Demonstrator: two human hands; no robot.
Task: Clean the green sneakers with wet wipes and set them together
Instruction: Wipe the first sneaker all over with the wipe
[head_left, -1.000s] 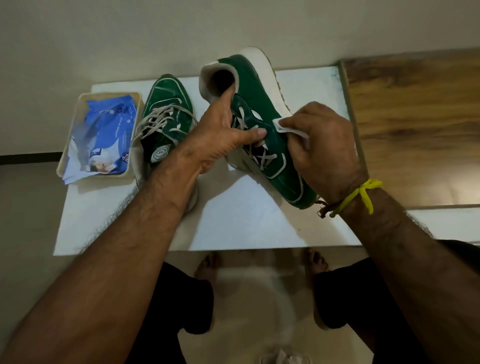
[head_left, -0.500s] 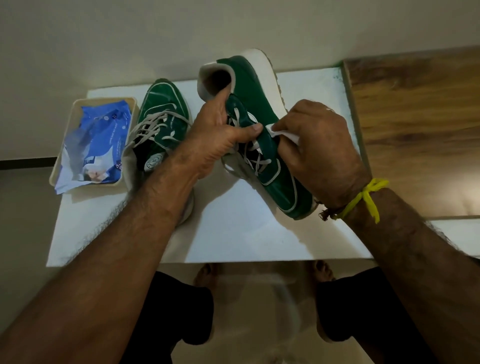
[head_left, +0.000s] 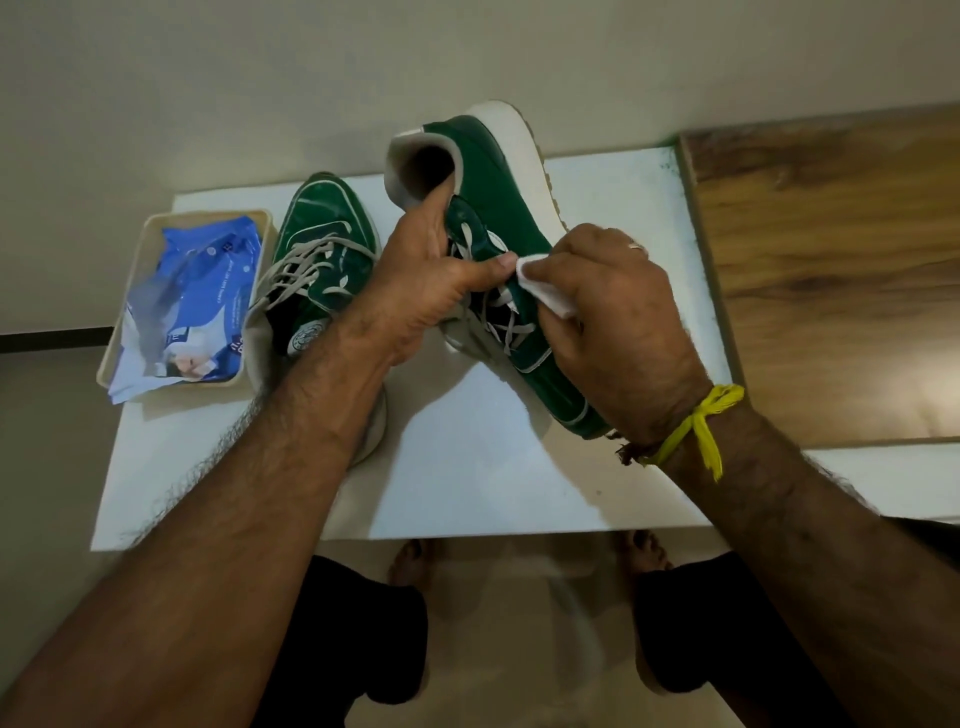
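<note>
My left hand (head_left: 426, 280) grips a green sneaker (head_left: 498, 208) at its tongue and laces, fingers reaching into the opening. The shoe is tilted on its side, white sole facing away, toe resting low near my right wrist. My right hand (head_left: 618, 312) pinches a white wet wipe (head_left: 540, 286) and presses it on the sneaker's green side beside the laces. The second green sneaker (head_left: 317, 260) stands on the white tabletop (head_left: 493, 478) to the left, its heel hidden under my left forearm.
A cream tray (head_left: 130, 306) at the table's left holds a blue wet wipes pack (head_left: 202, 291). A wooden surface (head_left: 831, 270) adjoins the table on the right. A pale wall stands right behind the table. My bare feet show below the front edge.
The wipe in my right hand has slid a little along the sneaker's side toward the laces. My left hand keeps its grip, and the view has shifted slightly.
</note>
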